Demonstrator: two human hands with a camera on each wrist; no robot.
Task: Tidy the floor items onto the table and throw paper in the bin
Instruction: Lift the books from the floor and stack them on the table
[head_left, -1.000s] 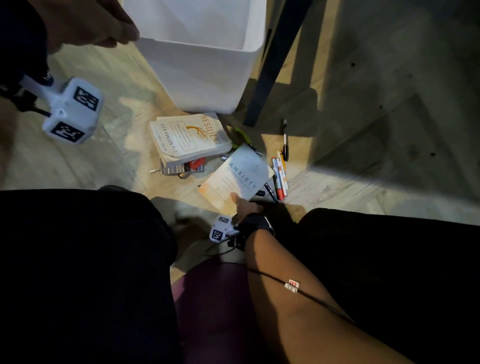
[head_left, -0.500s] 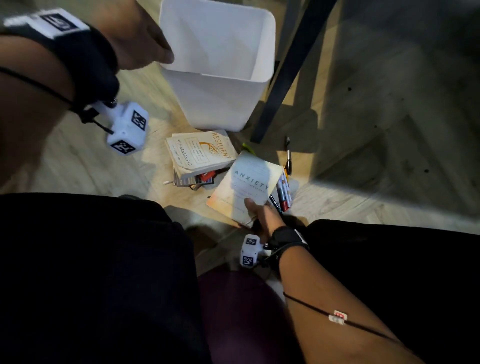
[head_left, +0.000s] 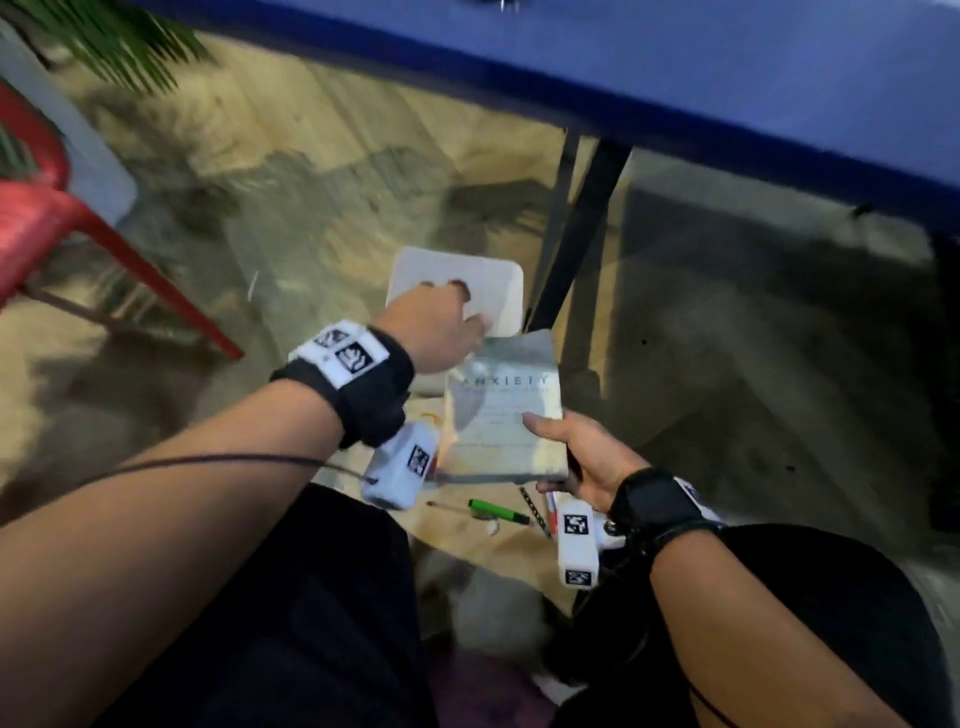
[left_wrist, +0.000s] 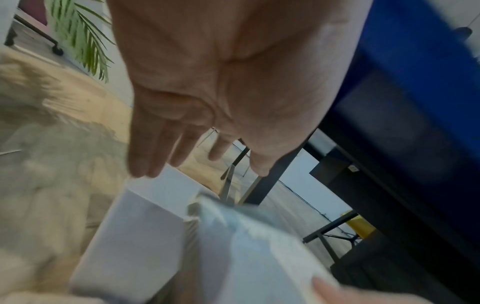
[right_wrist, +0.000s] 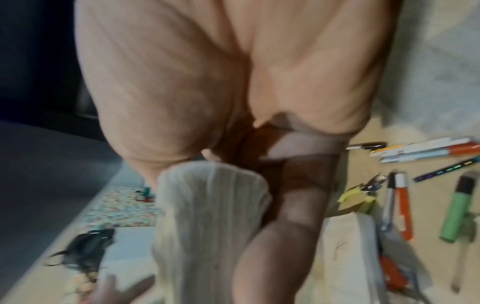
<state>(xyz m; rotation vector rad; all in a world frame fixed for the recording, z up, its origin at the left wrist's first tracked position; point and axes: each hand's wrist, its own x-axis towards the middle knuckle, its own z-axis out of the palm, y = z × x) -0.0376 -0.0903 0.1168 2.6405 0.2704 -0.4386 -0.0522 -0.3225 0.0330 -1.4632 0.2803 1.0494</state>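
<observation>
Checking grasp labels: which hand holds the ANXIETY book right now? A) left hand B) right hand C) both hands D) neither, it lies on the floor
B: the right hand grips the ANXIETY book at its lower right corner, lifted off the floor; the left hand reaches with straight fingers, holding nothing.

I see pale book (head_left: 501, 415) titled ANXIETY, cover up, off the floor, white bin (head_left: 493, 291) at its 12 o'clock, pens (right_wrist: 426, 151) on floor.
</observation>
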